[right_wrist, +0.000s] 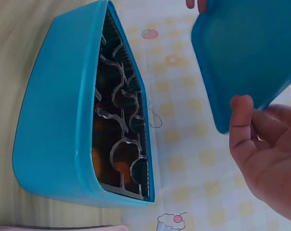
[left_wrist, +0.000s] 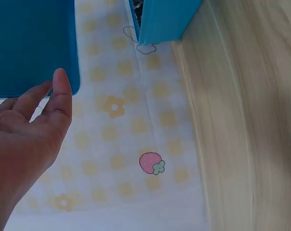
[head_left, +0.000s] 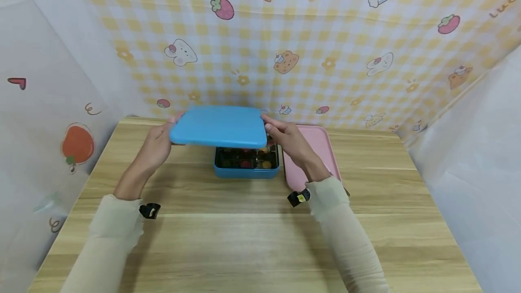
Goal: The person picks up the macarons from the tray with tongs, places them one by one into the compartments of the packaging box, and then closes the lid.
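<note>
A flat blue lid (head_left: 220, 125) is held up above the table, clear of the blue box (head_left: 246, 173) below it. My left hand (head_left: 156, 148) grips the lid's left edge; the left wrist view shows the thumb and fingers at its corner. On the opposite edge, my right hand (head_left: 291, 141) pinches the lid between thumb and fingers. The box stands uncovered, its far part hidden behind the lid in the head view. Inside it, the right wrist view shows a clear divider (right_wrist: 107, 114) with rounded cutouts and dim orange and red contents that I cannot make out.
A pink tray (head_left: 313, 137) lies right of the box, partly under my right forearm. Behind the wooden table (head_left: 228, 248) hangs a yellow checked cloth (head_left: 252, 58) with printed figures. White sheets (head_left: 476, 162) close off both sides.
</note>
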Available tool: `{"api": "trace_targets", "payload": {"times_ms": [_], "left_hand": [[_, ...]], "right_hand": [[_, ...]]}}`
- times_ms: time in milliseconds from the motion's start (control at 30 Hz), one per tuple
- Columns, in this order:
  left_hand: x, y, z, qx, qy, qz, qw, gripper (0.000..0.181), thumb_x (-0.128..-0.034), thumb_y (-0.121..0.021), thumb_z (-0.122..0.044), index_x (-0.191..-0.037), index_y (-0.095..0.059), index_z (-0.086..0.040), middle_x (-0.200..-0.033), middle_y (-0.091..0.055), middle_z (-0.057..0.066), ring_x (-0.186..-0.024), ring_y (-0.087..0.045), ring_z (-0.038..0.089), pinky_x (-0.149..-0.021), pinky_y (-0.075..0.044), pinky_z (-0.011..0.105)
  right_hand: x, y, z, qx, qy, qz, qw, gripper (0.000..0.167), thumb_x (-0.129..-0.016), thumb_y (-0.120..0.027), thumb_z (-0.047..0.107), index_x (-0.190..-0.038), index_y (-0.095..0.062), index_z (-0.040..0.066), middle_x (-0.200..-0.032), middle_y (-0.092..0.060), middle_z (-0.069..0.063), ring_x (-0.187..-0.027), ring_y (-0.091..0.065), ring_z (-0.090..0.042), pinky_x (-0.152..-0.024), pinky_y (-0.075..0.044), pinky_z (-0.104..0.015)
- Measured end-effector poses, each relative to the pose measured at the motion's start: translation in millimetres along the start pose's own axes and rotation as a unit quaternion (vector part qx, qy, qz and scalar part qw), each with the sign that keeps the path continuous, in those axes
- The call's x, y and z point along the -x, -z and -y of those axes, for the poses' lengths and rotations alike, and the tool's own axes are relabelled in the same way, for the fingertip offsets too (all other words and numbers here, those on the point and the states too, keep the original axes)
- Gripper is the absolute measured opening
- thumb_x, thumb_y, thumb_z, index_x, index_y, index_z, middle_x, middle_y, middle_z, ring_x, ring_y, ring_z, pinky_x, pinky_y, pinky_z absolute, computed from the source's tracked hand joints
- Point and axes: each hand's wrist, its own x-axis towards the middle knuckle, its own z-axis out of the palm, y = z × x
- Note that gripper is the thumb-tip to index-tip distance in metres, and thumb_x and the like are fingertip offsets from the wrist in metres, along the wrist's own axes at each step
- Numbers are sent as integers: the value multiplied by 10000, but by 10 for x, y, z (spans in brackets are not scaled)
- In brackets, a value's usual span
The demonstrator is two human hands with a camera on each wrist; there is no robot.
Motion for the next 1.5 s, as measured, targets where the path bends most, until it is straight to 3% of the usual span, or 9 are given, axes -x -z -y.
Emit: {"api": "trace_targets", "payload": {"times_ms": [133,400,500,867,1067,1100,1300,1333,1500], "left_hand": [[-56,-80,-11,52,258,-21,9997,647,-1075,-224,-492,-1535,-344,-53,-1610,-281,77,-1512,-185,254,-1218,-180,478],[-142,-292,27,50,319,91,9994,589,-1091,-256,-418,-1578,-137,-110,-1639,-106,-25,-1516,-95,186,-1228,-136,434],[-174,-365,23,-96,328,-14,9994,578,-1087,-274,-426,-1578,-148,-148,-1633,-122,-48,-1496,-211,197,-1175,-276,402],[-338,-595,110,-281,213,-55,9994,567,-1097,-290,-360,-1578,-129,-108,-1632,-160,122,-1330,-411,281,-1054,-379,446],[-369,-694,227,-270,281,1,9992,558,-1100,-303,-318,-1571,-144,-64,-1627,-172,100,-1482,-221,231,-1192,-257,448],[-371,-714,242,-271,280,22,9992,562,-1101,-296,-322,-1569,-145,-50,-1626,-169,114,-1439,-343,250,-1176,-299,449],[-377,-845,385,-193,427,1,9989,560,-1101,-301,-315,-1570,-156,-48,-1631,-175,122,-1425,-371,252,-1169,-309,440],[-377,-864,413,-172,457,-13,9988,555,-1101,-307,-305,-1572,-159,-51,-1633,-179,107,-1492,-209,228,-1202,-239,438],[-373,-919,499,-193,561,22,9982,557,-1102,-300,-300,-1579,-156,-50,-1641,-167,108,-1513,-163,241,-1215,-203,433]], "right_hand": [[-7,-19,14,-1,-88,-148,9999,519,-1069,-464,240,-1553,-310,134,-1638,-236,24,-1465,-327,-165,-1109,-404,-441],[-37,-66,2,227,30,-484,9986,651,-1060,-487,202,-1588,-116,114,-1662,-100,-35,-1511,-152,-117,-1207,-233,-357],[-39,-75,-9,340,47,-661,9972,676,-1058,-493,199,-1592,-86,124,-1659,-119,-59,-1499,-207,-153,-1189,-273,-378],[-24,-56,-130,824,-171,-1356,9872,659,-1057,-497,251,-1591,-125,144,-1646,-169,-60,-1467,-289,-193,-1146,-350,-403],[-43,-99,-287,1593,-301,-1655,9728,651,-1056,-494,285,-1584,-164,92,-1617,-244,-115,-1466,-292,-208,-1170,-312,-393],[-46,-108,-318,1720,-319,-1704,9697,651,-1055,-494,289,-1581,-172,81,-1611,-256,-123,-1467,-293,-216,-1175,-302,-397],[-71,-166,-526,2227,-484,-1808,9568,657,-1049,-502,294,-1570,-198,33,-1573,-325,-169,-1444,-346,-269,-1170,-320,-419],[-73,-175,-554,2249,-508,-1819,9559,659,-1047,-507,291,-1569,-201,29,-1569,-331,-174,-1440,-354,-274,-1167,-325,-421],[-79,-217,-641,2213,-662,-1950,9532,652,-1035,-530,292,-1565,-240,47,-1566,-346,-167,-1437,-361,-275,-1167,-327,-424]]}}
